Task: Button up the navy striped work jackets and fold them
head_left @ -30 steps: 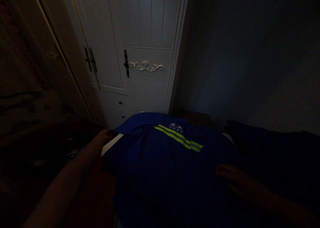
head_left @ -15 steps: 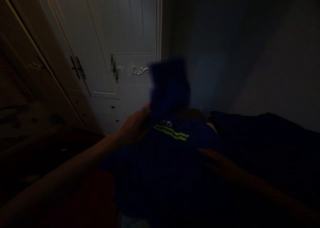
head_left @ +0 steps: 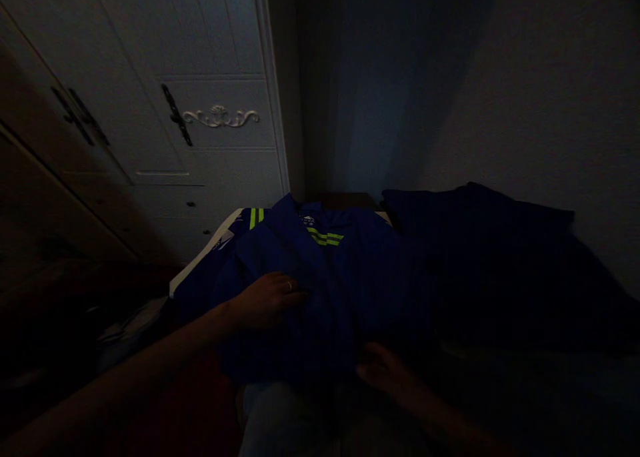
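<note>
A blue shirt (head_left: 350, 257) with yellow-green stripes lies spread on a surface in a very dark room. My left hand (head_left: 267, 300), a ring on one finger, rests flat on the shirt's left side with fingers stretched out to the right. At the shirt's near edge sits my right hand (head_left: 383, 370). Its fingers are too dark to read clearly.
A white wardrobe (head_left: 200, 123) with dark handles and carved scrollwork stands at the back left. Dark bedding or a pillow (head_left: 490, 243) is heaped at the right against a bare wall. A white board edge (head_left: 200, 263) shows under the shirt's left side.
My left hand lifted the shirt's left part, swung it over to the right, and now lies flat on it. My right hand slid nearer, to the shirt's front edge. The view turned right.
</note>
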Demonstrator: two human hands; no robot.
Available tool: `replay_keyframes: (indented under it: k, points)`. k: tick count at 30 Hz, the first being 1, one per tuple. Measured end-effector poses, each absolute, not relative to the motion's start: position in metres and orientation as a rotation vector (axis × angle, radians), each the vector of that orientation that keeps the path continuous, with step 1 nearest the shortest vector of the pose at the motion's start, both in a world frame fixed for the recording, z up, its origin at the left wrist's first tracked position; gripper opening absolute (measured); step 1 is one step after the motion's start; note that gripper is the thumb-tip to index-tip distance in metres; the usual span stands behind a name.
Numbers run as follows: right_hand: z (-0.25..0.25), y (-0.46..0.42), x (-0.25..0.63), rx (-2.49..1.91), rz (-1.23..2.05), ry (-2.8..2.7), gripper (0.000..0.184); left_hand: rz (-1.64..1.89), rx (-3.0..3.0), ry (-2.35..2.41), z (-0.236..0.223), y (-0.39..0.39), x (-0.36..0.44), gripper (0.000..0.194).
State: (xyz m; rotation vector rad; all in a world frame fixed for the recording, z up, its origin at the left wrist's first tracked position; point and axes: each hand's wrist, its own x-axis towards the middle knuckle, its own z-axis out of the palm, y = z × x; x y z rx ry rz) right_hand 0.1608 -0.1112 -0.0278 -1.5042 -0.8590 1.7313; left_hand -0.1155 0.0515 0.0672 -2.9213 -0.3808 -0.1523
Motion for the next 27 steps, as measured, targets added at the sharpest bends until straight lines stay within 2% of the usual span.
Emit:
replay_keyframes:
  k: [3, 7, 11, 15, 20, 24, 27]
  points:
    - [-0.039, -0.116, 0.140, -1.406, 1.745, -0.730, 0.096, -0.173, -2.919, -0.338, 0.069, 0.046, -0.119, 0.048]
    - [-0.028, -0.116, 0.124, -1.200, 1.913, -0.609, 0.079, -0.229, -2.852, -0.233, 0.066, 0.036, -0.124, 0.036]
    - [-0.012, -0.118, 0.123, -1.300, 1.962, -0.780, 0.070, -0.327, -2.784, -0.213, 0.064, 0.028, -0.126, 0.030]
    - [-0.019, -0.125, 0.119, -1.380, 1.916, -0.713, 0.078, -0.514, -2.708, -0.267, 0.056, 0.020, -0.119, 0.031]
    - [-0.039, -0.132, 0.103, -1.178, 2.166, -0.441, 0.093, -0.671, -2.730, -0.492, 0.043, 0.010, -0.110, 0.025]
    - [-0.034, -0.122, 0.094, -0.938, 2.089, -0.317, 0.082, -0.875, -2.710, -0.595, 0.046, 0.009, -0.112, 0.022]
    - [-0.026, -0.118, 0.092, -0.985, 1.959, -0.383, 0.073, -0.856, -2.728, -0.465, 0.054, 0.006, -0.116, 0.024]
